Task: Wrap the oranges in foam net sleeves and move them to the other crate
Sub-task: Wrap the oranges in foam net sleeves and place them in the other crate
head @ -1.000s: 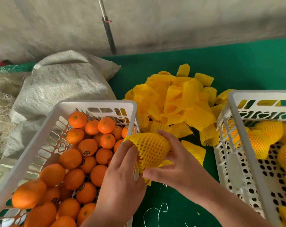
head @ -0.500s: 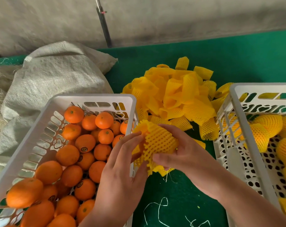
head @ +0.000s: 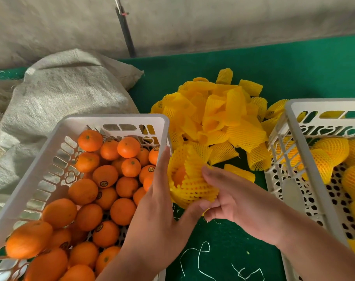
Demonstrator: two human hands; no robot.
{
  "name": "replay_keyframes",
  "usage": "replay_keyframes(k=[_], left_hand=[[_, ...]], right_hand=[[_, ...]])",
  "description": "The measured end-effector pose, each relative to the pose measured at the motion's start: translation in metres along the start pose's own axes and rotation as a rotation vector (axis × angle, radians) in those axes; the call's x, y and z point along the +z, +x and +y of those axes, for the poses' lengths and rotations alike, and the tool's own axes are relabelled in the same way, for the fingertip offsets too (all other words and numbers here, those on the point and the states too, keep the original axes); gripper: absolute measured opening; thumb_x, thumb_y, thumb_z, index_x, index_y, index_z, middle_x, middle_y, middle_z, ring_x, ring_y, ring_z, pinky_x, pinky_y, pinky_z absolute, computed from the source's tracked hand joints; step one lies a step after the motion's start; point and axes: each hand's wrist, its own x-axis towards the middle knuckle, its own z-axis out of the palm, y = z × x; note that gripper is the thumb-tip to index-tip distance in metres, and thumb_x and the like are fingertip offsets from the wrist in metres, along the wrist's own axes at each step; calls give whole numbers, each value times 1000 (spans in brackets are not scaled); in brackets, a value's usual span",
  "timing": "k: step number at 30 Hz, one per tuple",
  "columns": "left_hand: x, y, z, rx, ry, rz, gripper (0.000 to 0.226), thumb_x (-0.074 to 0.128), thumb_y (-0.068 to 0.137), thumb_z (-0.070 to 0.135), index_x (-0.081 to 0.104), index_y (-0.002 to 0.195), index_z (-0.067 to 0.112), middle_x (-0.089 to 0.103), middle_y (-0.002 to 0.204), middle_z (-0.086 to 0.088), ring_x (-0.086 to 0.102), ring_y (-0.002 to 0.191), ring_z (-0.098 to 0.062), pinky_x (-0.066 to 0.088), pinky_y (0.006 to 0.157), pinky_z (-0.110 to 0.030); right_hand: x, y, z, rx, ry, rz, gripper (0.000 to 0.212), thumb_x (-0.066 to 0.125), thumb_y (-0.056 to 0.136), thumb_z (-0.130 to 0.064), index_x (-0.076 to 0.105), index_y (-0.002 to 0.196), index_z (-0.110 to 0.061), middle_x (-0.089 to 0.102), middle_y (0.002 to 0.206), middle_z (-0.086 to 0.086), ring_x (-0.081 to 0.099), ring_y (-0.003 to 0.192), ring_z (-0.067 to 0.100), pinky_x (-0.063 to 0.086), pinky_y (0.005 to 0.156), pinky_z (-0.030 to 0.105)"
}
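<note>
Between the two crates I hold an orange [head: 179, 176] partly inside a yellow foam net sleeve [head: 192, 185]; the fruit shows through the sleeve's open left end. My left hand [head: 162, 203] lies with straight fingers against the sleeve's left side, its thumb reaching underneath. My right hand [head: 233, 199] grips the sleeve from the right, with fingers above and below it. The white left crate [head: 56, 138] is full of bare oranges [head: 105, 176]. The white right crate [head: 290, 159] holds several sleeved oranges [head: 332, 149].
A heap of loose yellow foam sleeves [head: 219, 116] lies on the green cloth [head: 233, 63] behind my hands. A grey woven sack [head: 67, 92] lies behind the left crate. White thread scraps [head: 199, 252] lie on the cloth near me. A dark pole [head: 124, 27] leans on the wall.
The sleeved orange has turned so its open end faces left and the fruit shows. My left fingers have straightened along it, and my right hand has shifted lower on the sleeve.
</note>
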Motion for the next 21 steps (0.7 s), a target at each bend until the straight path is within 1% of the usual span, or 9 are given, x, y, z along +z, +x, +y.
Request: replay_keyframes(k=[1, 3, 6, 9, 11, 13, 16, 19, 21], left_hand=[[0, 0, -1, 9, -19, 12, 102, 60, 85, 79, -2, 160, 50, 47, 154, 21, 67, 103, 3, 56, 80, -18], [1, 1, -4, 9, -65, 25, 98, 58, 87, 78, -2, 159, 52, 54, 149, 14, 68, 109, -3, 59, 83, -24], [1, 1, -8, -27, -102, 56, 92, 55, 87, 81, 1, 158, 56, 65, 134, 6, 70, 109, -10, 62, 82, -42], [2, 3, -11, -23, -116, 65, 89, 54, 90, 79, 5, 159, 52, 68, 121, 11, 71, 100, -7, 61, 77, -42], [4, 4, -13, -24, -113, 41, 89, 53, 90, 79, 4, 159, 53, 69, 117, 11, 72, 96, -6, 62, 75, -40], [4, 5, -15, -18, -99, 23, 88, 51, 90, 80, 3, 159, 53, 70, 114, 10, 72, 93, -6, 62, 73, -36], [3, 6, -16, -21, -97, 15, 86, 49, 90, 81, 7, 159, 52, 71, 110, 10, 73, 89, -7, 63, 68, -37], [3, 7, -13, -5, -105, 10, 80, 42, 93, 81, 13, 160, 49, 70, 112, 23, 71, 95, 1, 60, 68, -21], [2, 9, -10, -22, -96, 27, 74, 34, 94, 81, 20, 158, 48, 66, 120, 30, 66, 104, 9, 54, 71, -12]], right_hand=[[1, 0, 0, 21, -31, 2, 52, 59, 95, -65, 69, 127, -25, 73, 114, 9, 69, 99, 28, 52, 87, 43], [1, 0, 1, 66, -86, 25, 59, 52, 90, -75, 72, 121, -28, 74, 105, 6, 69, 91, 25, 50, 83, 38], [-2, 2, 0, 123, -211, 58, 78, 34, 79, -91, 69, 125, -39, 75, 110, -3, 71, 93, 18, 51, 88, 40], [-3, 2, 0, 80, -230, 52, 86, 32, 79, -94, 55, 144, -43, 69, 134, -9, 68, 121, 15, 54, 102, 45], [-4, 2, -1, -4, -192, 15, 76, 39, 90, -85, 48, 151, -41, 63, 145, -8, 61, 133, 19, 51, 108, 50], [-5, 1, -2, -58, -164, -14, 64, 53, 97, -67, 50, 150, -31, 63, 144, 0, 61, 133, 25, 49, 110, 54], [-5, 1, -7, -68, -170, -8, 52, 64, 101, -42, 53, 148, -24, 64, 143, 4, 62, 131, 28, 51, 106, 51], [-7, -1, -6, -49, -179, 84, 48, 68, 100, -34, 58, 145, -20, 66, 140, 7, 63, 128, 30, 52, 106, 51], [-8, -6, -5, -24, -142, 201, 57, 74, 93, -39, 59, 144, -20, 65, 142, 5, 61, 130, 29, 53, 106, 52]])
